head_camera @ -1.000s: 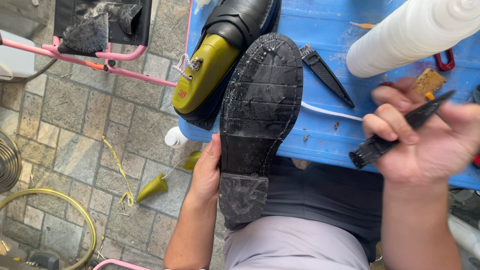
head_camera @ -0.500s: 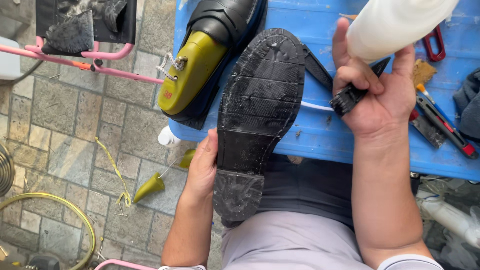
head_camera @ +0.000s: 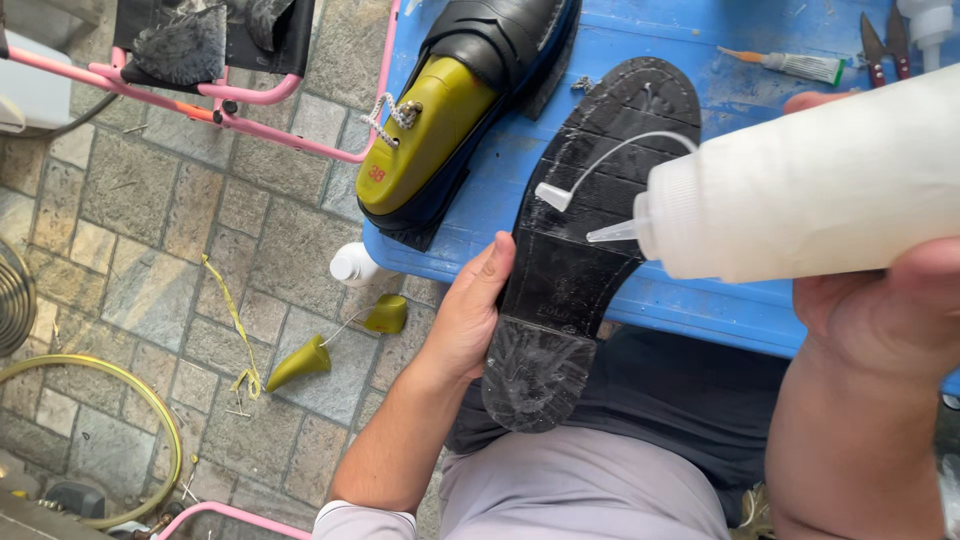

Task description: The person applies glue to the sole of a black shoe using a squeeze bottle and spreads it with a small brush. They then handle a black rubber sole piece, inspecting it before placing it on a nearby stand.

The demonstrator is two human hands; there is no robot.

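I am seeing the left hand (head_camera: 465, 320) gripping the upturned black shoe (head_camera: 585, 240) at its 9 o'clock edge, over the blue table (head_camera: 700, 300). The right hand (head_camera: 880, 320) is clasping a white squeeze bottle (head_camera: 810, 190), nozzle seemingly hovering above the sole.

Left hand (head_camera: 470, 315) palm-in, fingers wrapped around a shoe's edge, forearm bare and angled up from lower left, right hand (head_camera: 885, 310) gripping a bottle, tipped sideways

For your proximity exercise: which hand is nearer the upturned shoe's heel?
Left. The left hand grips the shoe just beside its heel; the right hand holds the white squeeze bottle farther off.
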